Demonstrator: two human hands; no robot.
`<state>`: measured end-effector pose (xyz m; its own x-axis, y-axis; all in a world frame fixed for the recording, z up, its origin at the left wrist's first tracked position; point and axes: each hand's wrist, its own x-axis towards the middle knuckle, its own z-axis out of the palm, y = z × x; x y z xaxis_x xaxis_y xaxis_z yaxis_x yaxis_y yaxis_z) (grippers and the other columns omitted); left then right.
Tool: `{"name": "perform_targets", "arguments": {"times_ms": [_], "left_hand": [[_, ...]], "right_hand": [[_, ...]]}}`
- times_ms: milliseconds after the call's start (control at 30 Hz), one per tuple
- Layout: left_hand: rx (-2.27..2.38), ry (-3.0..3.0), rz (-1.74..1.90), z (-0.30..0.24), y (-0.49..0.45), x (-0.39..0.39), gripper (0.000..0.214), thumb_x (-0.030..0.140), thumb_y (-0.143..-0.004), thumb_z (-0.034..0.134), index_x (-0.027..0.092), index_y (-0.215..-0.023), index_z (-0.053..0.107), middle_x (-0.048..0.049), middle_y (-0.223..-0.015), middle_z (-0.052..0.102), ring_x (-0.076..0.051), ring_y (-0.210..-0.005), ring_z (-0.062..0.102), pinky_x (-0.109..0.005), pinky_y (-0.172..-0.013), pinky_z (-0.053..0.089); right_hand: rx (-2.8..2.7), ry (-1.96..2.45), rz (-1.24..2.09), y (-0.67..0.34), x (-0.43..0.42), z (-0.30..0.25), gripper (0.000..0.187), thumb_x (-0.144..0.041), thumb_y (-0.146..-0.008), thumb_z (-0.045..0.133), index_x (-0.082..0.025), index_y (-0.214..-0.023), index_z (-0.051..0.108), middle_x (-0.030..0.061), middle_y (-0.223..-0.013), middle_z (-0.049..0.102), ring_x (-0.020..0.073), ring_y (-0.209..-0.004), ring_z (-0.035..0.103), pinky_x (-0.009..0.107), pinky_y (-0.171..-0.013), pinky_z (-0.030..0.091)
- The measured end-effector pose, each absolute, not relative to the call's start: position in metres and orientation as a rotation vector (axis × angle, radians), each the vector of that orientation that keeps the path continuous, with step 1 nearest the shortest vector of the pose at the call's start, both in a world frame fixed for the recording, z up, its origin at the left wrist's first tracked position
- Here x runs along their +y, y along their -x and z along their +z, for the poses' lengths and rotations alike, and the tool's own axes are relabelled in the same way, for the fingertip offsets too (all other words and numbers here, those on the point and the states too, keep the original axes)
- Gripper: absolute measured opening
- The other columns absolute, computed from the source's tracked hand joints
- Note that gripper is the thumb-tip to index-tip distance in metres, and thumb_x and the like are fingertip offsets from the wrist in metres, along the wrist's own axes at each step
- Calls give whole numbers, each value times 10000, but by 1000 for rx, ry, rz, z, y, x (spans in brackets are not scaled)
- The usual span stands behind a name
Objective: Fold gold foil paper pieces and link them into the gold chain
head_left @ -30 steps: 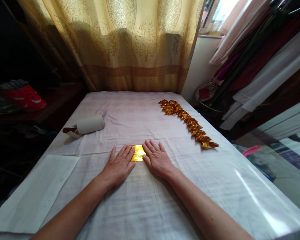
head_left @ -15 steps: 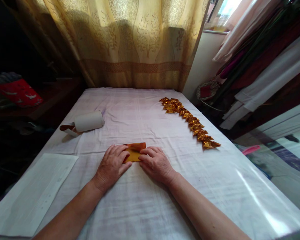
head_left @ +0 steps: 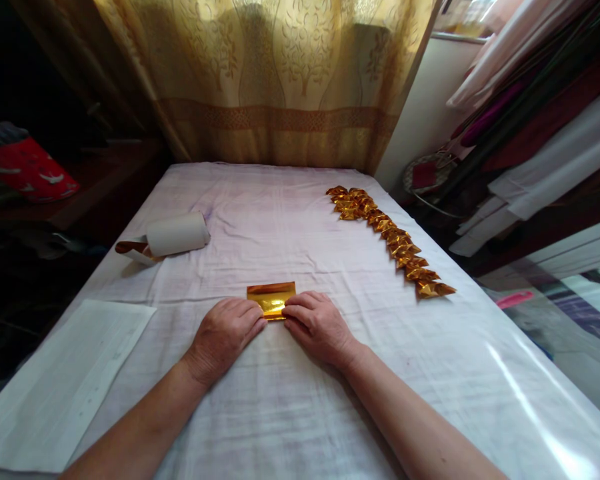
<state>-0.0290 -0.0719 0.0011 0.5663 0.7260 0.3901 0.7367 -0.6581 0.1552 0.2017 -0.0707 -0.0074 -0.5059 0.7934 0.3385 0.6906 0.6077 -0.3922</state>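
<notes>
A small rectangle of shiny gold foil paper [head_left: 273, 297] lies near the middle of the cloth-covered table, with a narrow folded strip along its near edge. My left hand [head_left: 227, 330] pinches the near left corner, fingers pressed together. At the near right corner, my right hand [head_left: 317, 327] grips the paper with closed fingers, the thumb mostly hidden. Beyond my right hand, several folded gold foil pieces [head_left: 403, 250] form a long overlapping row on the right side of the table.
A white roll [head_left: 177, 235] with a loose gold-lined end lies at the left. A white sheet [head_left: 63, 387] is flat at the near left. A patterned curtain [head_left: 300, 73] hangs behind the table [head_left: 270, 407]; clothes [head_left: 555, 173] hang at the right.
Both hands have shifted to the near corners of the foil paper, uncovering more of it. A narrow fold now shows along its near edge. The camera view has tilted slightly.
</notes>
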Motion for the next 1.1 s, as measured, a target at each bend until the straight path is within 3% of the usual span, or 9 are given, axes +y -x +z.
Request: {"name": "perform_targets", "arguments": {"times_ms": [200,400,767,1100], "left_hand": [[-1275,2771,-670,4,30,-71,296,334,-1018,443,191,-889,668,-39,-875,718,-195,-835,637,-355,-817,465],[-1332,2785,-711,5,40,-67,221,366,-961,544,214,-910,697,-44,-946,720,-207,-912,625,-395,-904,439],[-1595,2736,-785,1,40,-64,241,342,-961,514,225,-834,681,-25,-884,706,-195,-863,615,-365,-818,431],[-1814,2578,-790,-3,36,-63,151,302,-865,641,222,-736,635,-34,-966,682,-243,-962,576,-406,-863,412]], "right_hand": [[-2306,1219,252,-204,-69,-8,201,-253,-968,536,-227,-978,735,59,-1030,722,189,-934,621,336,-880,463],[-2259,1281,254,-205,-68,-8,195,-261,-956,550,-229,-929,740,64,-992,718,189,-918,622,329,-861,466],[-2137,1373,293,-207,-63,-12,194,-249,-936,546,-215,-829,704,53,-920,707,197,-884,617,337,-814,426],[-2057,1548,252,-200,-60,-12,185,-278,-902,598,-218,-746,679,43,-848,675,197,-849,598,334,-796,399]]}}
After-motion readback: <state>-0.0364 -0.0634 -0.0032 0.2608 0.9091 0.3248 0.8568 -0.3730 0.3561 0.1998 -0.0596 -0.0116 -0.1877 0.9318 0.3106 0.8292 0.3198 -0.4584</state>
